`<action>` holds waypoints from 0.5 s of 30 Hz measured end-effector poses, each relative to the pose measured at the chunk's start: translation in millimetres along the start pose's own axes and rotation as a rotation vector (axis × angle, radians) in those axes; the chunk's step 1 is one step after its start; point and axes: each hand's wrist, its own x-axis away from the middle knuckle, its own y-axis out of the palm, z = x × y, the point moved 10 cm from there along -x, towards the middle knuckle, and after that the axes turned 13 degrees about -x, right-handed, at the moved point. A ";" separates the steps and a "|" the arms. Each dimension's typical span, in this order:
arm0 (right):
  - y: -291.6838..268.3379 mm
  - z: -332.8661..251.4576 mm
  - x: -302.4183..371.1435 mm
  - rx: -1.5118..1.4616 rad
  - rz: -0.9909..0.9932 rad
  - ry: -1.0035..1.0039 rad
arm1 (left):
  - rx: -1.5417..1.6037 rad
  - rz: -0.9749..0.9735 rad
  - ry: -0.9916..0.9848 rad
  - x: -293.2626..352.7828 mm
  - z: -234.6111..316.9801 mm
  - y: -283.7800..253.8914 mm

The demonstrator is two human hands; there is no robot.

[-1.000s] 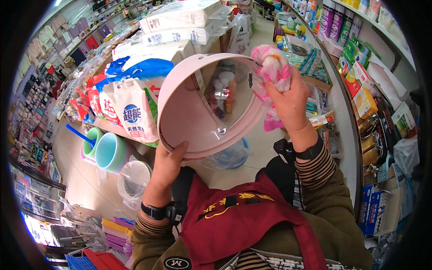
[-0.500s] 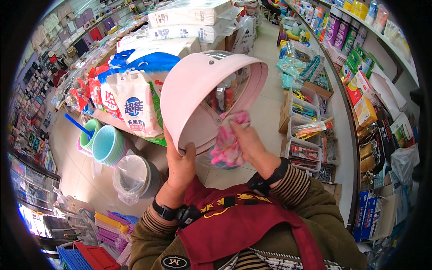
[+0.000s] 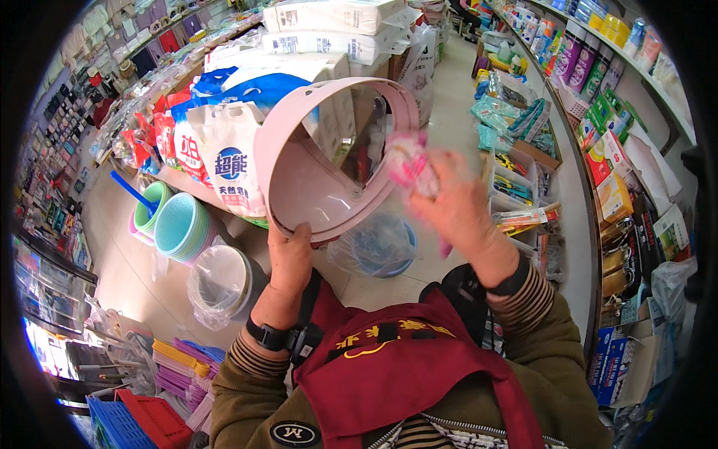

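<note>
Left hand steadies a pale pink, round, hard-shell helmet with a clear pane; right hand brings a fluffy pink-and-white cloth to its right rim.
I have the helmet up before the chest, hollow side tilted toward the wearer: left thumb inside the lower rim, other left fingers hidden, grip clamped. Right fingers bunch round the blurred cloth; whether it touches the rim, I cannot tell. Looks like wiping; I'd want a firm left hold, cloth spread flatter, light strokes beside the pane. Edges: white plastic detergent bag shows just past the shell's left side, grey shelf ledge right of the forearm. Best room, I judge: ahead, over pale tiled floor.
</note>
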 end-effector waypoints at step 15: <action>73.0 41.2 22.3 0.213 -0.314 0.031 | -0.148 -0.023 0.099 18.3 48.6 32.9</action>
